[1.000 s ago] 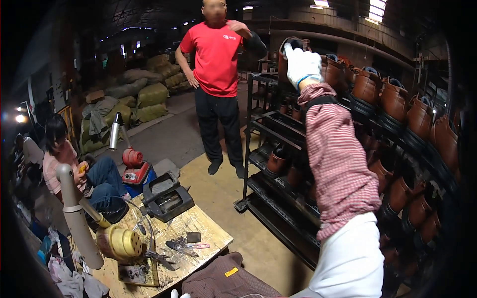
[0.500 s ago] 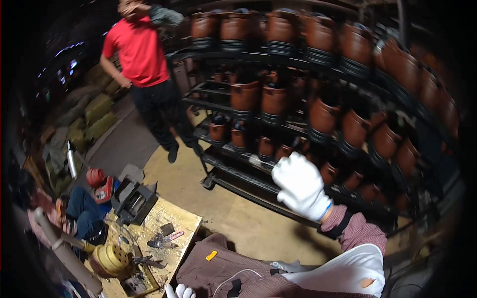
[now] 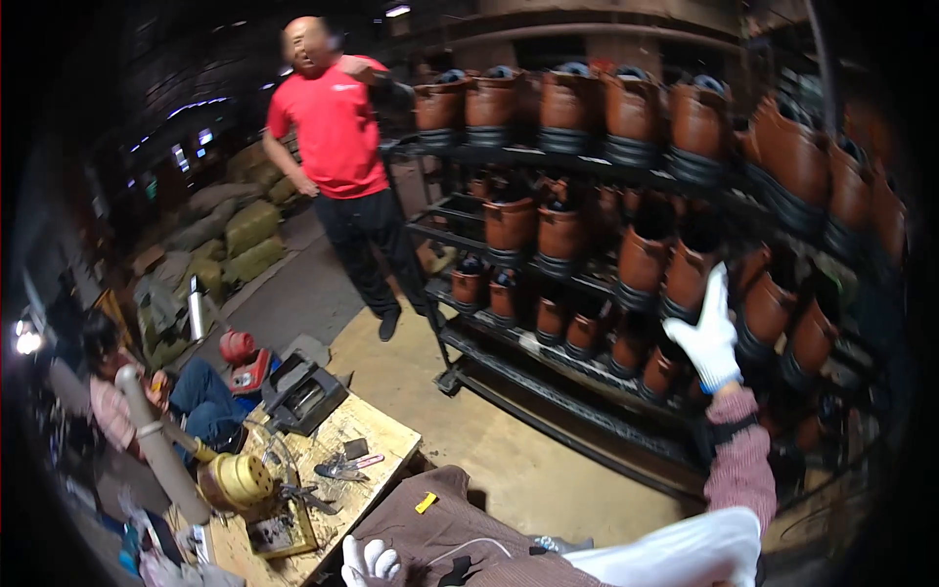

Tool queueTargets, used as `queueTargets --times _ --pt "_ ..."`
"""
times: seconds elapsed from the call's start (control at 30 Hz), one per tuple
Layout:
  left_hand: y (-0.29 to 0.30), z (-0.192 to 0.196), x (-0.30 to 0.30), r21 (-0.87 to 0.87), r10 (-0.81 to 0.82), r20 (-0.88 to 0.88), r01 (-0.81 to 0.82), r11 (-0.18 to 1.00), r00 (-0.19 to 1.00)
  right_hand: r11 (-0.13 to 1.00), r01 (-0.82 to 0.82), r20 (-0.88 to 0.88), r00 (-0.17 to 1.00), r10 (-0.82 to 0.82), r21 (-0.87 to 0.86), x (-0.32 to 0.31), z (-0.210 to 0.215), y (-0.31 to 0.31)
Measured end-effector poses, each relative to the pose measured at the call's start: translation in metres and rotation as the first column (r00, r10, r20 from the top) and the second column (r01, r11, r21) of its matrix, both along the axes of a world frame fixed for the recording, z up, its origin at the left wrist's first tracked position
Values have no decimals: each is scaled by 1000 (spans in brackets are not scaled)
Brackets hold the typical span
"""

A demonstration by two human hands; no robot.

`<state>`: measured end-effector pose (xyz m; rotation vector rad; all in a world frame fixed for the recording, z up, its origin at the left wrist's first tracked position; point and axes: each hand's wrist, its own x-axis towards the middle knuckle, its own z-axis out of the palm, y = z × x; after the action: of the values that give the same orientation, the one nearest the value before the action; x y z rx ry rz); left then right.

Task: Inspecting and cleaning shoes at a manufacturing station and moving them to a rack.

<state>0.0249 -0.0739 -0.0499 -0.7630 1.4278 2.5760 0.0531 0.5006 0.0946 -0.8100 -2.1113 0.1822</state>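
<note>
My right hand [image 3: 706, 338], in a white knit glove, is raised in front of the rack. Its index finger is stretched upward and the thumb stands out to the side, with nothing held. Behind it stand brown leather boots [image 3: 685, 279] with dark soles; whether the fingertip touches one, I cannot tell. At the lower edge my left hand [image 3: 370, 564], also gloved in white, rests by my lap with loosely bent fingers apart, and nothing shows in it. Part of that hand is cut off by the frame.
A black metal rack [image 3: 587, 155] carries several rows of boots. On the left a wooden bench [image 3: 386, 430] holds pliers [image 3: 337, 473], a yellow machine part [image 3: 235, 479] and a dark metal frame [image 3: 305, 393]. One person in a red shirt [image 3: 328, 137] stands beyond; another sits left [image 3: 122, 396].
My right hand has moved right and changed from loosely curled to index finger and thumb extended. The view has shifted; more of my left hand shows. The standing person's raised hand has lowered.
</note>
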Motion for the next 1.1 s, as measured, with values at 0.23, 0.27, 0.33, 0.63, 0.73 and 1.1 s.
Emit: queueTargets --times 0.23,0.27,0.33,0.63,0.73,1.1 --pt "34 58 9 261 3 180 -50 964 984 876 259 349 842 -411 407 10 -40 42" --pt "37 59 14 252 -20 138 -16 968 990 862 270 347 832 -433 429 9 -44 47" --pt "45 47 16 216 26 114 -50 975 993 841 288 345 815 -466 457 9 -47 54" --pt "58 16 3 -92 -181 100 190 977 978 918 342 580 714 -392 200 -6 -17 34" --pt "34 -38 1 -98 -337 -174 324 941 925 867 305 411 786 -462 394 -9 -40 53" --pt "55 -23 6 -217 -401 -142 366 905 905 845 256 379 806 -454 469 5 -26 37"
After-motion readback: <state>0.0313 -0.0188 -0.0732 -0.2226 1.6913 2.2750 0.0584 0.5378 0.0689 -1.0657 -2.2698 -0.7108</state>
